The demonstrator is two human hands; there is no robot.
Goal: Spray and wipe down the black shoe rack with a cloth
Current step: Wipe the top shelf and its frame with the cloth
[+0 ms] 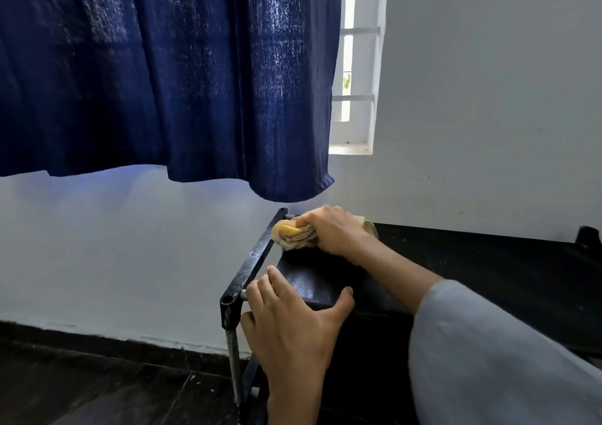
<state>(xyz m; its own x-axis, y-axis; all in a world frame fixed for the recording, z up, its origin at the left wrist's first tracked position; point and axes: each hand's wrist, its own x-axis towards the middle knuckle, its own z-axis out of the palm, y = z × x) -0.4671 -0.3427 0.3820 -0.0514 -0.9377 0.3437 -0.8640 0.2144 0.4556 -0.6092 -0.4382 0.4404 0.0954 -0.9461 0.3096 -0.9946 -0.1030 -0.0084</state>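
Observation:
The black shoe rack (472,261) stands against the white wall, its top shelf of black fabric stretched between black side bars. My right hand (335,232) is closed around a bunched yellow and beige cloth (293,234), pressed on the far left corner of the top shelf beside the side bar (250,261). A grey sleeve covers that arm. My left hand (293,320) grips the near left edge of the top shelf, fingers on top and thumb spread to the right. No spray bottle is in view.
A dark blue curtain (169,72) hangs over the window (355,66), its hem just above the rack's far corner. White wall (488,98) runs behind the rack. Dark floor (97,385) lies to the left, below a dark skirting strip.

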